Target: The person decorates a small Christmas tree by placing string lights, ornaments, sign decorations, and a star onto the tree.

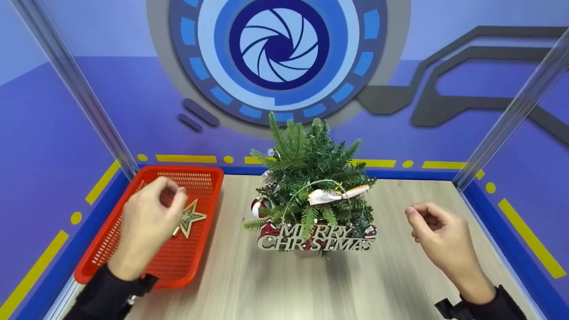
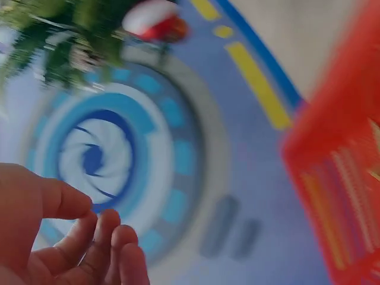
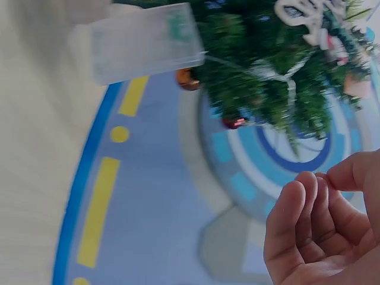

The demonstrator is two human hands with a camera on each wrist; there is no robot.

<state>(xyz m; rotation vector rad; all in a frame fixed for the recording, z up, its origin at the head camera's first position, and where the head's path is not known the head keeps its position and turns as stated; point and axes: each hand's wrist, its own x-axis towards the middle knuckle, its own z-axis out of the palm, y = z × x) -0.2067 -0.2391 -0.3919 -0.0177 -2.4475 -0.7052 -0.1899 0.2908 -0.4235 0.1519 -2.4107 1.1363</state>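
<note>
My left hand [image 1: 149, 218] hovers over the red basket [image 1: 220, 186], its fingers loosely bent and thumb close to the fingertips, holding nothing visible. Beyond it in the basket lies a gold star ornament [image 1: 192, 216], partly covered by the hand. A small decorated Christmas tree [image 1: 306, 164] stands between the hands. Across its front hangs a pale "MERRY CHRISTMAS" sign [image 1: 316, 243] on a string loop. To the right of the tree my right hand [image 1: 446, 238] is raised above the table, fingers loosely curled, thumb near the fingertips, nothing seen in it.
Among the branches sits a white and pink ornament [image 1: 329, 197], and a red and white one [image 1: 257, 207] hangs at the left. A translucent box [image 3: 145, 44] shows beside the tree in the right wrist view. Printed panels [image 1: 444, 133] enclose the wooden table [image 1: 391, 275].
</note>
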